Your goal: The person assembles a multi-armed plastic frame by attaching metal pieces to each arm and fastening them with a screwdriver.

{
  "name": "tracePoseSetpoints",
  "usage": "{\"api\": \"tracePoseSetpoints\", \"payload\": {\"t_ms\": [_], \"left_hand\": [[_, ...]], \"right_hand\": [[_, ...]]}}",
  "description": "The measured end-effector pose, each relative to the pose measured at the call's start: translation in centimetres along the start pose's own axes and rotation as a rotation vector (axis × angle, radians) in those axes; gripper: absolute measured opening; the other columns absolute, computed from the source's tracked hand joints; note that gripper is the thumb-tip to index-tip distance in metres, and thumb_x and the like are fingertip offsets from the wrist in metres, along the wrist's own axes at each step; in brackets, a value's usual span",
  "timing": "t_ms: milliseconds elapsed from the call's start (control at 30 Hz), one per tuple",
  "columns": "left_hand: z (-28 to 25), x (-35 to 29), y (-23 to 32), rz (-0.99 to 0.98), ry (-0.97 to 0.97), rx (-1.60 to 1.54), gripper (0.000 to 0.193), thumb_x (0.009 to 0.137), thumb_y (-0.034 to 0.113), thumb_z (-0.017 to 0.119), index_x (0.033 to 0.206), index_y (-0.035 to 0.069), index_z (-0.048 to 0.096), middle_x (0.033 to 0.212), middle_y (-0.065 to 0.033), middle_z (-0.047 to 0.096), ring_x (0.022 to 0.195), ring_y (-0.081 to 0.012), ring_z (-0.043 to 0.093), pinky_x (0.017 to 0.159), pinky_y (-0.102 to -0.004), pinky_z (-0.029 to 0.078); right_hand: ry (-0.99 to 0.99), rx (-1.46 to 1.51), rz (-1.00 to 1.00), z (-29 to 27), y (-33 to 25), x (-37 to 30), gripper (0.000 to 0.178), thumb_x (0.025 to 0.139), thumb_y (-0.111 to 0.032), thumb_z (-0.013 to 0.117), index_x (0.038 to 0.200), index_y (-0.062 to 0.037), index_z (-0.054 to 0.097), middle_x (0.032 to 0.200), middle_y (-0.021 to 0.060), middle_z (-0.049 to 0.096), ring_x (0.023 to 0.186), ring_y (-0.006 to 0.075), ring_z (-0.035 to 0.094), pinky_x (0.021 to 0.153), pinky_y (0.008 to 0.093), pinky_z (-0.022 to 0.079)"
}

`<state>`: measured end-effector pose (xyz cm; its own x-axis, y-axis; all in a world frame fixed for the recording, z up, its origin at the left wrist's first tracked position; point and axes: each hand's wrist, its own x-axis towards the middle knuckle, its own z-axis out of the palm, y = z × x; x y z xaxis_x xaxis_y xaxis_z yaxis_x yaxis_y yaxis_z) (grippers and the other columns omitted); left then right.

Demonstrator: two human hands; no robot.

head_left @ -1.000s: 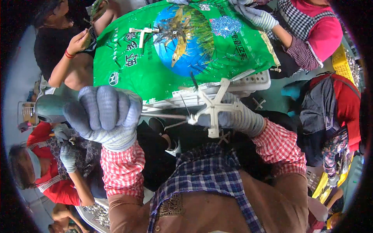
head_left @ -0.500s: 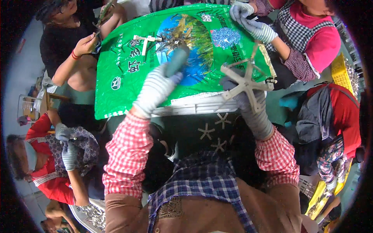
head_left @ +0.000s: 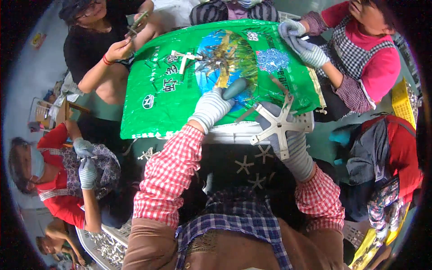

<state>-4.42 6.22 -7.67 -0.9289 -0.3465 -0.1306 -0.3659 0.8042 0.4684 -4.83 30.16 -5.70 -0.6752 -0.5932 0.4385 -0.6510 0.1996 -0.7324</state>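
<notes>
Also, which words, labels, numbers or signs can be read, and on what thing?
Green sack: large black characters, readable, not copied here.
Same sack: round logo near its left edge.
Same sack: other print, too small or blurred to read.
Star-shaped piece in right hand: none visible.

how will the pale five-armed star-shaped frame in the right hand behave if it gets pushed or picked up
The pale star-shaped frame is probably fairly stiff, as its arms spread past the right gloved hand without drooping. It looks light for its size, with slim arms and open gaps. Being flat and wide, it would likely slide rather than roll.
</notes>
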Motion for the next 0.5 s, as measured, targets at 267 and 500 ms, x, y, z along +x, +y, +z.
{"api": "tracePoseSetpoints", "payload": {"t_ms": [267,500], "left_hand": [[1.0,0.7,-0.6,0.027,0.115,-0.043,0.039,0.078,0.035,0.063,0.102,0.005,0.062,0.087,-0.0219,0.066,0.083,-0.0365,0.065,0.075,-0.0438,0.052],[0.4,0.8,1.0,0.021,0.081,-0.02,0.041,0.08,0.041,0.06,0.102,0.005,0.062,0.088,-0.0214,0.066,0.085,-0.036,0.065,0.076,-0.0446,0.051]], "right_hand": [[-0.131,0.34,0.126,1.5,-1.5,0.9,0.038,0.093,-0.004,0.052,0.129,0.0033,0.044,0.12,0.0114,0.057,0.103,0.0159,0.059,0.088,0.0272,0.052],[-0.158,-0.173,0.013,0.9,-2.6,2.1,0.032,0.089,-0.015,0.059,0.119,-0.0044,0.058,0.115,0.0097,0.062,0.1,0.023,0.061,0.085,0.0341,0.05]]}}
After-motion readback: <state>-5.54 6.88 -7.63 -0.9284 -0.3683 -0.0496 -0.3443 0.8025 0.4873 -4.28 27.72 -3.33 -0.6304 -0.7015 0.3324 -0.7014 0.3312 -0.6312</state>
